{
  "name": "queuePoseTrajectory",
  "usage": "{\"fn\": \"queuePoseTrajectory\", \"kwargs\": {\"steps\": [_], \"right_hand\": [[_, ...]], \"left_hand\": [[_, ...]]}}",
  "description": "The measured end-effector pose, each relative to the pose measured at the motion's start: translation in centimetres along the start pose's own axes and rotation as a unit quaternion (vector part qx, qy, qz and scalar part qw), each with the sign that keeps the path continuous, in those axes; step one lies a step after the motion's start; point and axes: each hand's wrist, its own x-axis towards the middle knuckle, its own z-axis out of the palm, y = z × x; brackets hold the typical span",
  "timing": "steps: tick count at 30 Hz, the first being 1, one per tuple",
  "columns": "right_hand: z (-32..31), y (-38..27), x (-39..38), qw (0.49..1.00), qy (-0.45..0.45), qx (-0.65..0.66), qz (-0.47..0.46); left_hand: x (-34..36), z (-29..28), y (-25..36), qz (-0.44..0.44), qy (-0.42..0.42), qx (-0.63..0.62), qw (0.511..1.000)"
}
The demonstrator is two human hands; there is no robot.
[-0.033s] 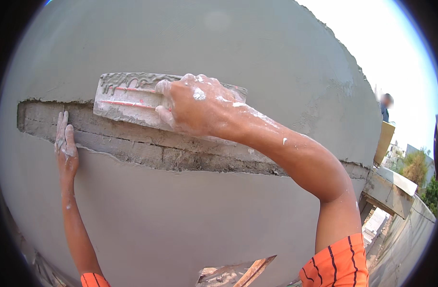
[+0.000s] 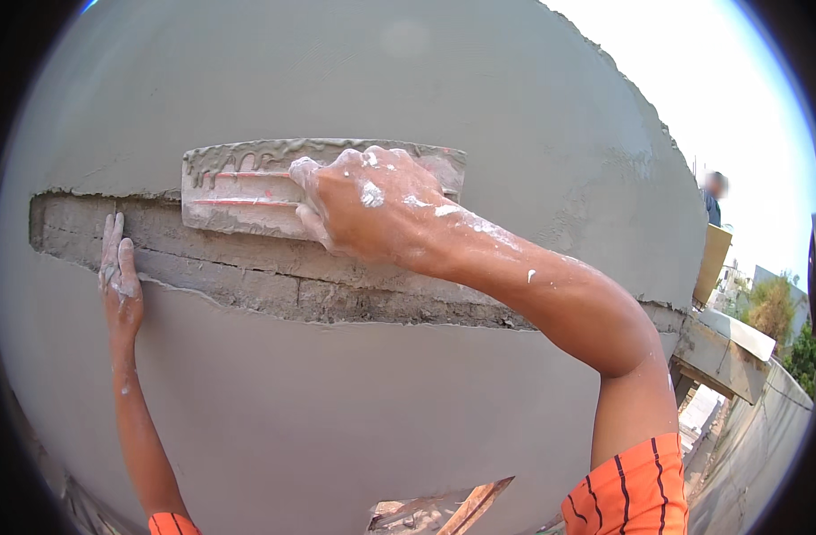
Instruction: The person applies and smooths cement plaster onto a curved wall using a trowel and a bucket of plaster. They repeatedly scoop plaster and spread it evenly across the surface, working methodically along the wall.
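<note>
My right hand (image 2: 363,205) grips a plastering float (image 2: 239,192), a long flat board with red lines and wet grey plaster along its upper edge. The float lies against the smooth grey plastered wall (image 2: 479,98), just above a bare strip (image 2: 274,281) of rough masonry. That strip runs across the wall between two plastered areas, and part of it is hidden behind my right forearm. My left hand (image 2: 121,276) rests flat with fingers stretched out, at the strip's left part and the plaster edge below it. White splashes mark both hands.
A person (image 2: 714,196) is at the far right, above a tan board (image 2: 712,263). Below that, a concrete ledge (image 2: 725,357) juts out beside a long grey boundary wall (image 2: 756,446). At the bottom, an opening (image 2: 417,515) shows rubble and a wooden plank (image 2: 475,508).
The float has shifted slightly to the right and levelled a little in my right hand. My left hand stays at nearly the same place on the wall.
</note>
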Motion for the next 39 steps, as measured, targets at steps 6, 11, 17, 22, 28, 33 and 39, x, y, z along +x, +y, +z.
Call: {"fn": "queuePoseTrajectory", "kwargs": {"steps": [6,11,17,22,28,33,39], "right_hand": [[-6.0,9.8,2.3,0.954,0.229,-0.176,0.078],[-9.9,19.2,-1.6,0.880,0.336,-0.202,0.268],[-14.8,34.0,-7.6,0.824,0.316,-0.180,0.435],[-15.5,42.7,-13.5,0.783,0.288,-0.048,0.549],[-5.8,56.0,-34.5,0.795,0.335,-0.048,0.503],[-3.1,54.9,-42.0,0.728,0.305,-0.032,0.613],[-7.7,23.4,-18.2,0.903,0.365,-0.068,0.217]], "left_hand": [[-0.1,1.6,0.8,-0.005,0.018,-0.005,1.000],[0.8,1.2,-1.2,0.015,0.027,-0.011,0.999],[1.6,0.4,-2.5,0.013,0.023,0.009,1.000],[1.4,1.2,-0.9,-0.013,0.009,0.081,0.997],[1.7,-0.3,1.1,-0.019,0.014,0.084,0.996],[0.4,1.4,2.9,-0.036,-0.012,0.086,0.996],[1.0,-1.7,3.4,-0.023,-0.012,0.099,0.995]]}}
